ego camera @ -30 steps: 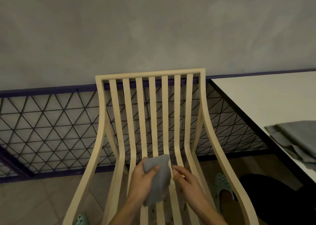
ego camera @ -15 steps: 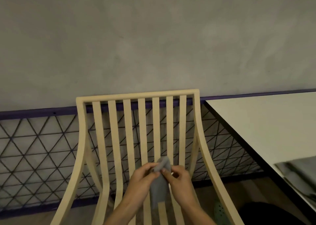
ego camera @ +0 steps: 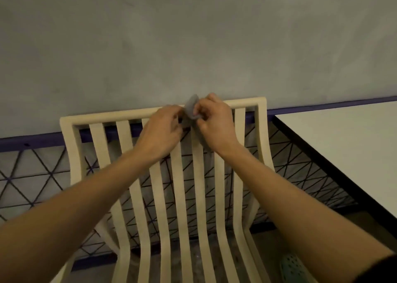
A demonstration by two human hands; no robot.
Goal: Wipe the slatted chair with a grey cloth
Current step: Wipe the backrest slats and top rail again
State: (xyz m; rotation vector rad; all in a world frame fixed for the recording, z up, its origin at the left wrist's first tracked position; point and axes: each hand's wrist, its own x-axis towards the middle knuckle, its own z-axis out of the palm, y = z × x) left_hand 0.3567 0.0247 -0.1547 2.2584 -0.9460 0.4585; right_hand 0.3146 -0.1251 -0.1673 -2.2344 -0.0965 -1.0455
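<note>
Both forearms reach forward, with the hands meeting at the top rail of the slatted chair (ego camera: 99,147), above its middle slats. The grey cloth (ego camera: 190,108) sits bunched on that rail between the hands: left hand (ego camera: 163,129) fingers curled, pinching its left edge; right hand (ego camera: 214,123) fingers clamped round its right side. A white bench (ego camera: 343,145) stands just right of the chair.

Black sleeve edge (ego camera: 385,268) on right arm (barely in frame); pale green perforated clog (ego camera: 292,269).

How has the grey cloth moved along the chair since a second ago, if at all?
Yes: the grey cloth rose along the slats, from their lower bend to the top rail.
</note>
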